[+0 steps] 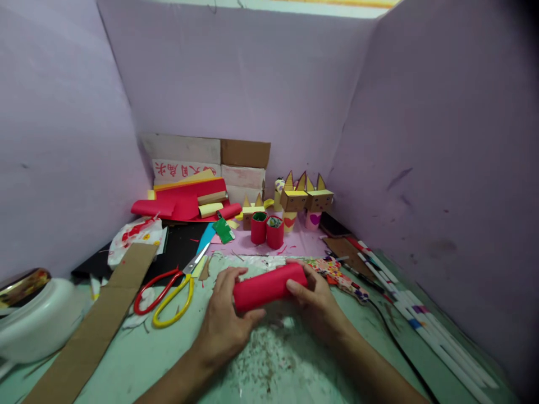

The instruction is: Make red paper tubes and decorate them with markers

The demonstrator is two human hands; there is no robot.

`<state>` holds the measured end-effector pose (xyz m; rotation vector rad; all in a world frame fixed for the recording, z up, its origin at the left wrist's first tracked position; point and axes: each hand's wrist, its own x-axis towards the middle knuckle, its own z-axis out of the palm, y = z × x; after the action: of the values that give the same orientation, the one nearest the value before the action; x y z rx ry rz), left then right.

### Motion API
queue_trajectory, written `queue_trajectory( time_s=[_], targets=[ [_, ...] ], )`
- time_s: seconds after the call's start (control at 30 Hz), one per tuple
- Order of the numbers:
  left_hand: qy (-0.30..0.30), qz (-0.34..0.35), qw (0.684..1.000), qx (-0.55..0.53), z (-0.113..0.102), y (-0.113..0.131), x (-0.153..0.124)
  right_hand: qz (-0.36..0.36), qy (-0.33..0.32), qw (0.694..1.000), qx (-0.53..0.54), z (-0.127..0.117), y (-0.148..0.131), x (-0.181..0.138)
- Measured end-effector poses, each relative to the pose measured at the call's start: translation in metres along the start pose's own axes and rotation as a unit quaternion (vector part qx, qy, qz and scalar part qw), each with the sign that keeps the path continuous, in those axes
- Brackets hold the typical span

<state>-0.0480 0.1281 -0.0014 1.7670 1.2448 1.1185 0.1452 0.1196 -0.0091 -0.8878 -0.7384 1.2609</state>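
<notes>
A red paper roll is held a little above the table, tilted slightly up to the right. My left hand cups its left end, fingers behind and thumb below. Around the right end closes my right hand, its thumb pressed on the front of the paper. Left of my hands lie scissors with one red and one yellow handle. Beyond the roll stand two short red tubes, open at the top. Just behind my right hand rests a flower-patterned glue gun with a black cord.
Cardboard animal figures with pointed ears stand at the back. Red and yellow paper is piled against a cardboard box. A long cardboard strip and a white pot are at left, several white-bodied markers at right. Purple walls enclose three sides.
</notes>
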Motion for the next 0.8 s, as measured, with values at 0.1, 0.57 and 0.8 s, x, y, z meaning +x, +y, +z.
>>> queue_trajectory(
  time_s=[0.1, 0.57, 0.8],
  targets=[
    [-0.005, -0.082, 0.98, -0.18, -0.002, -0.005, 0.005, 0.002, 0.034, 0.998, 0.051, 0.004, 0.001, 0.0],
    [0.153, -0.009, 0.985, 0.086, -0.066, 0.013, 0.051, -0.126, 0.074, 0.972, -0.184, 0.0, -0.004, 0.013],
    [0.102, 0.011, 0.955, 0.279, -0.061, 0.024, 0.14, -0.095, 0.149, 0.971, -0.159, -0.002, -0.034, 0.034]
  ],
)
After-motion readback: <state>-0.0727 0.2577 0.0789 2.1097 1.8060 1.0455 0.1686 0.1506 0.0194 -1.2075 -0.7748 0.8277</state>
